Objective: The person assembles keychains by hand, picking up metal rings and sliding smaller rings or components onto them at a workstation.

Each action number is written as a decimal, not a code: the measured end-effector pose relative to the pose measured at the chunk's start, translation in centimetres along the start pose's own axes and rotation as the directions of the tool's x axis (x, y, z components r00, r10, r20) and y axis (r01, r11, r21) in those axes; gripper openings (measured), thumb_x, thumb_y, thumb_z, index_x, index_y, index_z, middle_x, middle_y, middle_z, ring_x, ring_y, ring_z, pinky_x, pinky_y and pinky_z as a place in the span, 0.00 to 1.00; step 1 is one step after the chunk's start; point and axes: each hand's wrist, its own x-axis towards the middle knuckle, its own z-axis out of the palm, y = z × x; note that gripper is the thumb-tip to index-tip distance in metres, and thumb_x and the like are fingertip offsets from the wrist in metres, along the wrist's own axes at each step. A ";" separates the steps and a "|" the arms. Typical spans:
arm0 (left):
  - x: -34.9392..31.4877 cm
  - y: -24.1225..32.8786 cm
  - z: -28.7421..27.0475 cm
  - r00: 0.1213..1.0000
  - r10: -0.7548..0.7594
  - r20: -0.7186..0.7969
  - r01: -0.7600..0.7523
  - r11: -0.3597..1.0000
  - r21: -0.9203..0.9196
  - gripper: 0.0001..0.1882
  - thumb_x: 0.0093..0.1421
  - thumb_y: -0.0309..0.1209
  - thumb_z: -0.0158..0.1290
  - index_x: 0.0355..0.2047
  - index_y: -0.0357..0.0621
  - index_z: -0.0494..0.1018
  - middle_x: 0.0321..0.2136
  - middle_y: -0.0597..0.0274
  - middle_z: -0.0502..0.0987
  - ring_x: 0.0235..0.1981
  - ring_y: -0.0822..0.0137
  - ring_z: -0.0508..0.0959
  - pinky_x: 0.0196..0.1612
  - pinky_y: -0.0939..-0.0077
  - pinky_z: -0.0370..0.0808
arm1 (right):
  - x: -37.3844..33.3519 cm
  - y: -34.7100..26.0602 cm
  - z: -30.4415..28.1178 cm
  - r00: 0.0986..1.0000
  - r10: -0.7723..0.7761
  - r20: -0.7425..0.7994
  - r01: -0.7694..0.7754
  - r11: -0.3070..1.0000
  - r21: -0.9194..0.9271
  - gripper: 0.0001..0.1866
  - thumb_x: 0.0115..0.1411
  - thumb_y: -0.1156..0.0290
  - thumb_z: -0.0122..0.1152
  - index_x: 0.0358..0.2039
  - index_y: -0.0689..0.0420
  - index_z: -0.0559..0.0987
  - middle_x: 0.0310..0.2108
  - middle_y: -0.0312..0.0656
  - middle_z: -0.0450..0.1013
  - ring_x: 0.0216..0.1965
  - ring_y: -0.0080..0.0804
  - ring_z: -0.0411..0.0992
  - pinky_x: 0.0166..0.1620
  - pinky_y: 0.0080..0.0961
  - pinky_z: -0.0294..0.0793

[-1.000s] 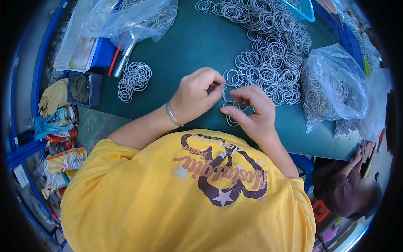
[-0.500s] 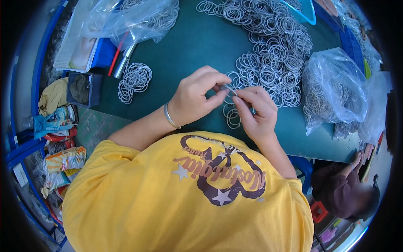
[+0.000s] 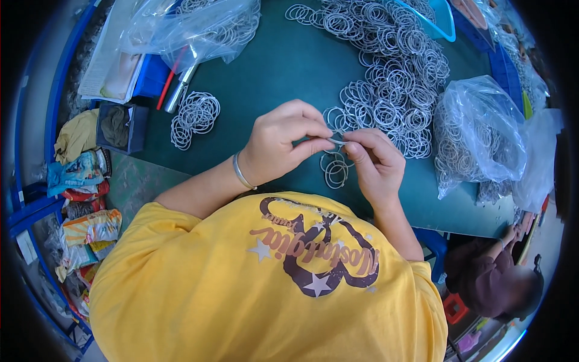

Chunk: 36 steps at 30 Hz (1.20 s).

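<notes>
Between my two hands, over the table's front part, is a thin grey ring [image 3: 339, 142], seen nearly edge-on. My left hand [image 3: 288, 137], with a bangle at the wrist, pinches its left side between thumb and forefinger. On its right side, the thumb and forefinger of my right hand [image 3: 377, 161] are closed. The fingers cover part of the ring. Just below them a few loose grey rings [image 3: 335, 171] lie on the table. A large heap of such rings [image 3: 401, 84] spreads behind and right of my hands.
A smaller ring pile [image 3: 195, 117] lies left on the green table [image 3: 253, 72]. Clear bags of rings stand at back left [image 3: 226, 30] and right [image 3: 476, 136]. Nearby are a red stick [image 3: 164, 90], a dark box [image 3: 120, 128] and a light-blue basket [image 3: 445, 24]. Another person [image 3: 491, 274] sits at right.
Both hands have shifted slightly toward me and moved a little apart. The ring between them now shows flatter, more edge-on. The piles have not visibly changed.
</notes>
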 end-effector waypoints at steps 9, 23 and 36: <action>-0.6 -0.3 0.3 0.854 -0.490 0.172 0.469 0.583 -0.663 0.10 0.56 0.17 0.52 0.40 0.32 0.72 0.35 0.54 0.75 0.36 0.64 0.80 0.38 0.77 0.79 | 0.4 -1.2 0.1 0.975 -0.221 -0.011 0.218 0.967 -0.133 0.13 0.45 0.83 0.67 0.34 0.61 0.78 0.32 0.44 0.73 0.29 0.30 0.73 0.31 0.20 0.72; -0.4 0.2 -0.2 0.757 -0.564 0.331 0.629 0.488 -0.606 0.11 0.61 0.21 0.48 0.43 0.31 0.73 0.34 0.52 0.78 0.33 0.67 0.80 0.36 0.78 0.78 | 0.7 -1.5 0.3 0.967 -0.250 -0.039 0.245 0.964 -0.107 0.15 0.42 0.81 0.69 0.33 0.62 0.77 0.30 0.43 0.74 0.29 0.33 0.72 0.31 0.21 0.72; -0.3 0.3 -0.2 0.873 -0.460 0.164 0.445 0.610 -0.655 0.06 0.54 0.15 0.53 0.33 0.33 0.73 0.33 0.52 0.78 0.33 0.66 0.79 0.37 0.77 0.77 | 0.3 -1.1 0.2 0.918 -0.397 0.011 0.396 0.914 -0.091 0.13 0.43 0.87 0.64 0.29 0.61 0.75 0.28 0.43 0.74 0.28 0.35 0.72 0.31 0.24 0.70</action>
